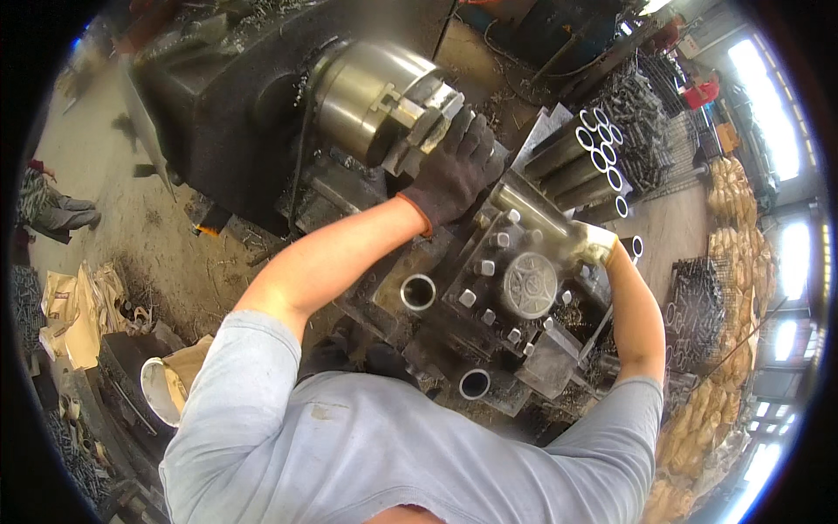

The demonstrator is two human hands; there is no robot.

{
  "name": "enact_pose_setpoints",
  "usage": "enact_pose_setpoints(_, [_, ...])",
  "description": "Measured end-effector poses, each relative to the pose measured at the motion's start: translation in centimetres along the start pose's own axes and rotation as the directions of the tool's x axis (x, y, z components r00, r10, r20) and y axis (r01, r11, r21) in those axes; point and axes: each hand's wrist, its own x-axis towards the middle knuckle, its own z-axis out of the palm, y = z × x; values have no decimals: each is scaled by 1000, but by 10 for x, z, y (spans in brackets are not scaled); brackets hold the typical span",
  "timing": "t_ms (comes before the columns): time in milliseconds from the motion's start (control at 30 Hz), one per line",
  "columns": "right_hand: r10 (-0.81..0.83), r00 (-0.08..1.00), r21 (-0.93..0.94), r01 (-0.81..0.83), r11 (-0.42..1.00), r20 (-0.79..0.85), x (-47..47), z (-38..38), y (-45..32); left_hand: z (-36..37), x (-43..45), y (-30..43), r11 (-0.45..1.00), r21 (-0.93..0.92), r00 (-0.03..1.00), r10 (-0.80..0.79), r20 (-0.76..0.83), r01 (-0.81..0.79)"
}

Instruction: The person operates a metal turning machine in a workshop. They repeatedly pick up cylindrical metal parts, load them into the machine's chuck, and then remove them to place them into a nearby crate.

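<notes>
My left hand (458, 167), in a dark knit glove, is at the jaws (425, 124) of a steel lathe chuck (370, 98). Its fingers curl over the jaw end, and what lies under them is hidden. My right hand (592, 243), in a pale glove, is closed around the outer end of a metal tube (533, 208). That tube slants over the far edge of the square tool post (488, 288), its other end near my left hand. Square-headed bolts and a round cap (530, 285) top the post.
Beyond the tool post lie several stacked tubes (569, 160). Two open tube ends (418, 291) (474, 384) face up nearer my body. Metal shavings and pieces (632, 124) heap behind. Filled sacks (733, 275) line the right; another person (55, 203) is at far left.
</notes>
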Motion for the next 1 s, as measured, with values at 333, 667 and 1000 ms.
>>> enact_pose_setpoints(333, [-470, 587, -693, -231, 683, -659, -79, 69, -98, -127, -105, -3, 438, -839, 936, -22, 350, 324])
enact_pose_setpoints(667, [-697, 689, -714, 384, 585, -200, -136, 185, -263, -135, -29, -20, -144, -981, 769, -610, 190, 128])
enact_pose_setpoints(1000, [-245, 792, -705, -300, 643, -560, -80, 86, -145, -40, -122, -9, 216, -515, 557, -379, 739, 830])
